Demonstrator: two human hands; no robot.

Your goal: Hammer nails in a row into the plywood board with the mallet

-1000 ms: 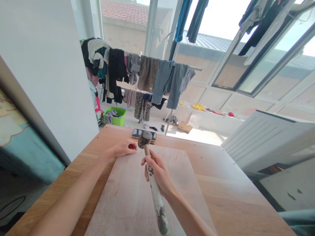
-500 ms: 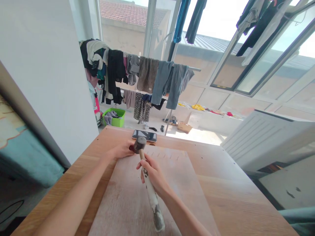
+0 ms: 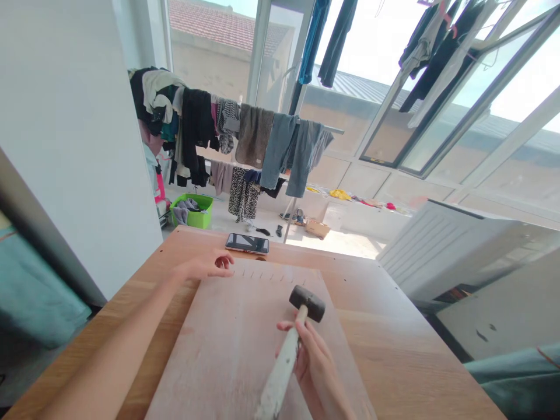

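Observation:
My right hand (image 3: 312, 356) is wrapped around the pale, paint-worn handle of a mallet (image 3: 307, 303) with a dark cylindrical head. The mallet is raised above the right part of a thin wooden board (image 3: 210, 344). At the board's far left corner, my left hand (image 3: 212, 265) rests with curled fingers, its thumb and forefinger apart. Their tips are beside the leftmost of several thin nails (image 3: 270, 277), which stand in a row along the board's far edge. Nothing shows between those fingers.
A phone (image 3: 247, 243) lies at the far edge of the wooden table (image 3: 394, 344), just beyond the board. Past the table are a green basket (image 3: 203, 217) and a rack of hanging clothes (image 3: 251, 137). A white cabinet-like panel (image 3: 65, 128) rises at left.
My right hand and the mallet have swung right and toward me, away from the left hand. My left fingers have loosened, and the row of nails is more fully visible.

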